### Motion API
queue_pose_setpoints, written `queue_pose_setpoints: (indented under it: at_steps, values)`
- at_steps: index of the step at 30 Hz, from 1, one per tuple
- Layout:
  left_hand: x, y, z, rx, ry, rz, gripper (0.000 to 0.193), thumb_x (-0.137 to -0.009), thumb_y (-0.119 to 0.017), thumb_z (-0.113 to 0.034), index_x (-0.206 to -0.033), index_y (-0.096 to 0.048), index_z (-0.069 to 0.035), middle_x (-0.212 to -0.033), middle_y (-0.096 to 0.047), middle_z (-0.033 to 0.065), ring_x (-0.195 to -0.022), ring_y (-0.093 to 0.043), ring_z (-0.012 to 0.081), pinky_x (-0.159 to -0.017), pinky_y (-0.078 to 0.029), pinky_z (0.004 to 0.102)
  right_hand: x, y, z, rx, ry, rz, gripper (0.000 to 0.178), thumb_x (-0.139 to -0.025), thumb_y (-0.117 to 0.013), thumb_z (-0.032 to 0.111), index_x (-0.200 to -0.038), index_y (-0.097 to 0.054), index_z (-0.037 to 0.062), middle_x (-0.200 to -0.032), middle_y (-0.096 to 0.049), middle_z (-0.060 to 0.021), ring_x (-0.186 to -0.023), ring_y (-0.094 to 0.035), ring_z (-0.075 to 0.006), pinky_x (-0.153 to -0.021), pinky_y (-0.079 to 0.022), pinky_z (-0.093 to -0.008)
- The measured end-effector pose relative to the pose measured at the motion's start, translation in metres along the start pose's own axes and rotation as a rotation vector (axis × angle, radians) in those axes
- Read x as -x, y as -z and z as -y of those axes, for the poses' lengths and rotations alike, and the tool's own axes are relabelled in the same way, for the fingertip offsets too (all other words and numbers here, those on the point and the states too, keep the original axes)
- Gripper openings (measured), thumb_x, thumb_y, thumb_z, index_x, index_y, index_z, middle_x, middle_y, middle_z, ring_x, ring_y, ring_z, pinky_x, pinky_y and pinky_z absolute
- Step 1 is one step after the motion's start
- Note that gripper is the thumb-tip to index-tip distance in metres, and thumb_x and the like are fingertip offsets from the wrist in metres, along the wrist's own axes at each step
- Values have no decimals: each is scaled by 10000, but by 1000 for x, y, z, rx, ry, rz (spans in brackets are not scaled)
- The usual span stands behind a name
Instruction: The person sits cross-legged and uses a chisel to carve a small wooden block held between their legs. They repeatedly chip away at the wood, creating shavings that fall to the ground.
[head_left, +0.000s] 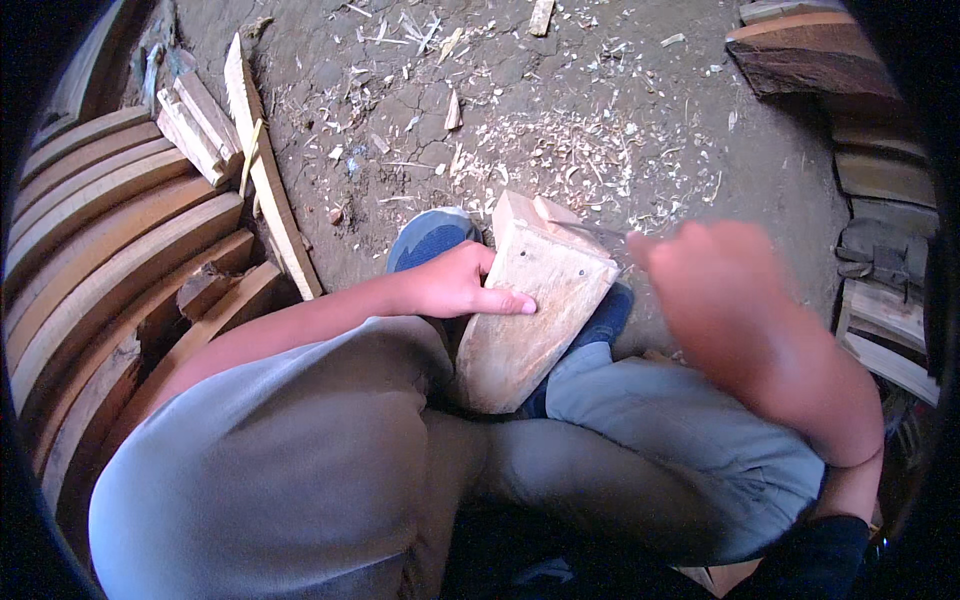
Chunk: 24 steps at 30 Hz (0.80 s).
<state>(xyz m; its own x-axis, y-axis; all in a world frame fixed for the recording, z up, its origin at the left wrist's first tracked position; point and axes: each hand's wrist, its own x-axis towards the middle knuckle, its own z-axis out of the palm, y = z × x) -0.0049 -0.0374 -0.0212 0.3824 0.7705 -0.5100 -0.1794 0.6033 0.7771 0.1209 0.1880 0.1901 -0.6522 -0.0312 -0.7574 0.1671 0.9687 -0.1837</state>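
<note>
A pale wooden block [535, 325] with a tapered lower end and two dark holes near its top stands tilted between my legs. My left hand [455, 282] is closed around its left edge, with the thumb lying across the front face. On the other side my right hand [705, 265], smeared by motion, is closed on a thin-bladed metal tool [597, 231]. The blade reaches the block's upper right edge, where a raised strip of wood [556, 213] shows. The tool's handle is hidden in my fist, and its exact kind cannot be made out.
Stacked curved wooden pieces [120, 215] line the left side, with a long splintered board [265, 170] beside them. More cut wood [815, 55] lies along the right. Shavings [540, 150] litter the dirt floor ahead. My blue shoes [435, 235] flank the block.
</note>
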Motion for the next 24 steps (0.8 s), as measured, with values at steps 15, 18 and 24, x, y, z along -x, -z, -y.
queue_pose_setpoints:
  at_steps: [15,18,24]
  values:
    - [-3,6,-16,51,59,52,401,-928,-810,-322,-1173,-763,-9,-1154,-765,88,-1106,-655,151,-988,-504,371,-1,11,-1,-73,6,-17,157,-903,-582,107,-1018,-669,44,-846,-667,-138,-842,-683,-319,-774,-531,-430]
    - [3,0,-10,96,21,4,401,-929,-809,-316,-1178,-758,-6,-1150,-765,83,-1102,-654,148,-983,-507,370,-7,-3,-3,-93,88,-311,98,-812,-665,109,-728,-704,79,-727,-704,-164,-717,-736,-334,-675,-592,-424]
    - [-2,2,-4,56,13,13,466,-918,-806,-393,-1142,-762,14,-1093,-776,106,-1051,-680,157,-962,-513,356,1,4,-7,-73,128,-225,101,-966,-551,96,-1000,-638,56,-798,-634,-131,-804,-663,-343,-729,-500,-472]
